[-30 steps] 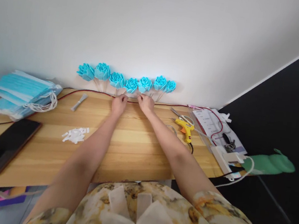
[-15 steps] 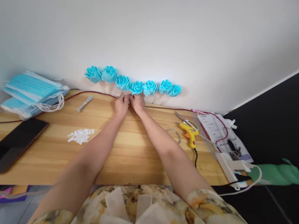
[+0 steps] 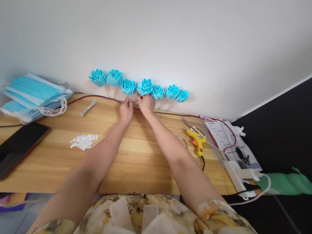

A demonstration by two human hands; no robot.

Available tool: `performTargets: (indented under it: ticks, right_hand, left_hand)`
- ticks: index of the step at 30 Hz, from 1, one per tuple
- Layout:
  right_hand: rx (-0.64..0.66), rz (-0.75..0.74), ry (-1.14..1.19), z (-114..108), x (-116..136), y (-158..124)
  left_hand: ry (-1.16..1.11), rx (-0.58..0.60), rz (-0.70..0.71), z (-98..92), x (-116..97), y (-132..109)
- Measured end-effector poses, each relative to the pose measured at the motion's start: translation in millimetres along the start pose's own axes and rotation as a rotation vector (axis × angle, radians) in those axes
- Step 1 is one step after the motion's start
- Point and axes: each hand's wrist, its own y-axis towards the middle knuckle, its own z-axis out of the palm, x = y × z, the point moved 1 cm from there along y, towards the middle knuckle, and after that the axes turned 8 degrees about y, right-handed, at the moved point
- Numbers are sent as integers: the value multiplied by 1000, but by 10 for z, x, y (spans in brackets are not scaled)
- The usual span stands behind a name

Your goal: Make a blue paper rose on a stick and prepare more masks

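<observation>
Several blue artificial flowers on thin, pale stems lean in a row against the wall at the back of the table. My right hand [image 3: 146, 105] is closed just beneath the middle blue flower [image 3: 145, 87], pinching at its stem. Close by on the left, my left hand [image 3: 127, 108] has its fingers pressed together at the foot of another blue flower [image 3: 128, 87]. That flower's stem seems to run into the left fingertips, partly hidden by them. A third flower [image 3: 157, 92] stands right behind my right hand.
On the left lie blue face masks [image 3: 35, 93], a phone [image 3: 10, 152], white scraps [image 3: 83, 141] and a small bundle of ties [image 3: 88, 108]. A yellow glue gun [image 3: 198, 141], scissors [image 3: 198, 130], papers [image 3: 232, 142] and a power strip [image 3: 237, 178] occupy the right. A red-black cable [image 3: 171, 113] runs along the back.
My right hand has risen slightly and moved right, and the middle flower has lifted a little with it. The left hand stays at nearly the same spot.
</observation>
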Motion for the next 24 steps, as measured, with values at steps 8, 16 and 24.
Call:
performTargets:
  ticks: [8,16,24]
  right_hand:
    - [-1,-45,-48,-46,-28,18]
    - [46,-19,-73,22,-63,16]
    - [62,12,-64,25,-103,11]
  left_hand:
    - [-41,5,-86,-43,-67,-41]
    - [-68,27,-92,-45,-82,-53]
    - [-53,28,-86,-34,-77,-48]
